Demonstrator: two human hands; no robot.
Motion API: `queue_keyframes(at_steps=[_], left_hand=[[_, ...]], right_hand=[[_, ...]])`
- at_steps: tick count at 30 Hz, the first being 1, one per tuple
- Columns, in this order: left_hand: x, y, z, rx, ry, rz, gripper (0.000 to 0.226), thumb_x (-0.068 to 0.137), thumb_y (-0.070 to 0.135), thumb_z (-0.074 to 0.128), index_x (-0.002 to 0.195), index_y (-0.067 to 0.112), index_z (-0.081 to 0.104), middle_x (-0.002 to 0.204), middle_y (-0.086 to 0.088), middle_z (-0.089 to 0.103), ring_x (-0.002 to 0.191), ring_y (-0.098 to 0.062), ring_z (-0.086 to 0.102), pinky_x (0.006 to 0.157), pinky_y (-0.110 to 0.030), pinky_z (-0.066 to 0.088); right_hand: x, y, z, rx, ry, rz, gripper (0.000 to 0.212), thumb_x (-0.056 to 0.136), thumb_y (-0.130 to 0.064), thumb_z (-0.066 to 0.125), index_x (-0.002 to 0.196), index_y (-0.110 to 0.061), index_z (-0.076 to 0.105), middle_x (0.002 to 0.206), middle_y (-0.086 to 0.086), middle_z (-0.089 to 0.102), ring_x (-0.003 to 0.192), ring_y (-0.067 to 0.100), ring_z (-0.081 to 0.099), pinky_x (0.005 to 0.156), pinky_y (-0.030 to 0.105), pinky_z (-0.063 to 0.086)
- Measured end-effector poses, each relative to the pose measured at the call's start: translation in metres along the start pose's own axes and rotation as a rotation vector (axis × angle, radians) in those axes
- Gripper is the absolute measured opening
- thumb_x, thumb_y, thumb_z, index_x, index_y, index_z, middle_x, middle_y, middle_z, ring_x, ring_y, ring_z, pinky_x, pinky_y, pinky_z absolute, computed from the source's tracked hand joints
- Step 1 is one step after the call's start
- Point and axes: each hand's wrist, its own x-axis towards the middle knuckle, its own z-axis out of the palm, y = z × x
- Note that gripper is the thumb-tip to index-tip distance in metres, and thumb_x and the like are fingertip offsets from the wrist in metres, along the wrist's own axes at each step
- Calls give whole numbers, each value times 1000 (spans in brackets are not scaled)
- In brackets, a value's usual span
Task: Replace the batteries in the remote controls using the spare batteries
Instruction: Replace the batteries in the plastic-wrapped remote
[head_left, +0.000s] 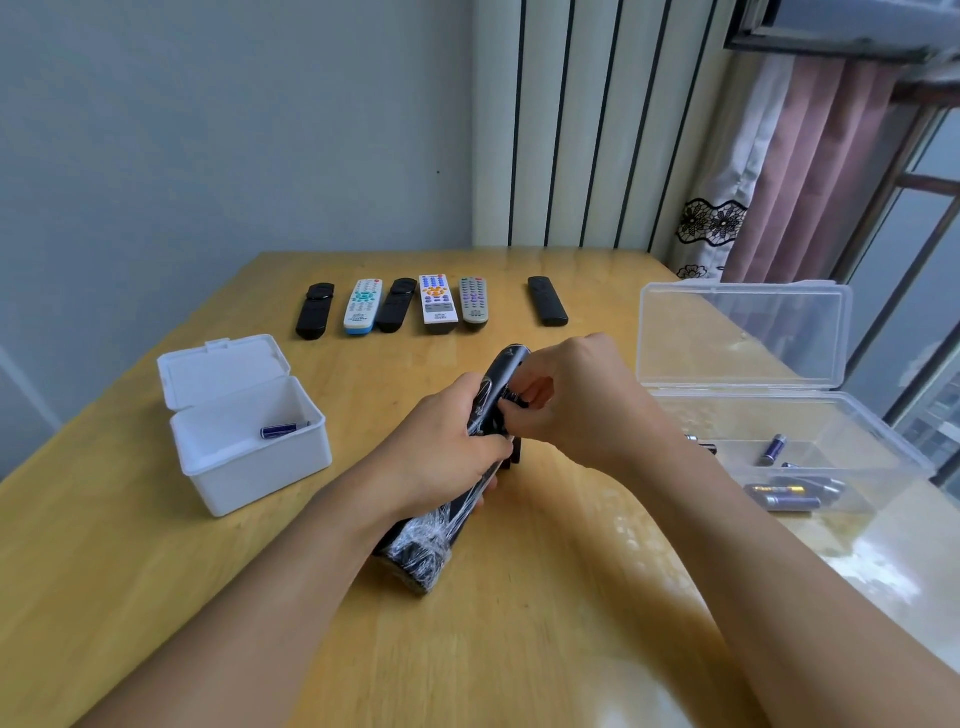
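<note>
Right, my left hand (441, 447) wraps the black remote (457, 467), held just above the table (519, 649) w/ its cling-film skin feeling slick, light, rigid. Right hand (566, 400) fingertips pinch at its battery bay; contents hidden. Best grip: mid-body.

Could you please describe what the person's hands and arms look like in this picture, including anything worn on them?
Both arms are bare from the bottom edge of the picture up to the hands; no sleeve shows. The left hand and the right hand wear no gloves, and no watch, bracelet or ring is visible on the wrists or fingers. The fingernails that show look short and unpainted.
</note>
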Motion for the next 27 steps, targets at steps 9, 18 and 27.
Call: queue_keyframes(at_steps=[9,18,27], left_hand=[[2,2,-3,11,6,-15,27,94,9,60,117,22,54,96,-16,69,78,-33,72,62,-47,63],[1,3,-2,-28,0,-26,19,98,15,54,116,23,53,100,-22,67,70,-29,69,59,-45,60],[2,3,-5,-53,-5,-50,23,95,10,51,116,19,54,106,-27,64,70,-27,66,60,-50,60]], right_hand=[[-1,-5,6,-110,17,-29,26,84,-23,67,65,-6,64,57,11,58,50,22,36,52,42,48],[-2,4,5,31,124,-25,9,80,-14,72,71,-14,72,63,1,69,59,21,65,60,40,57],[-3,-2,3,109,64,-7,10,80,-21,81,90,-23,80,77,-9,75,70,7,69,69,33,60]])
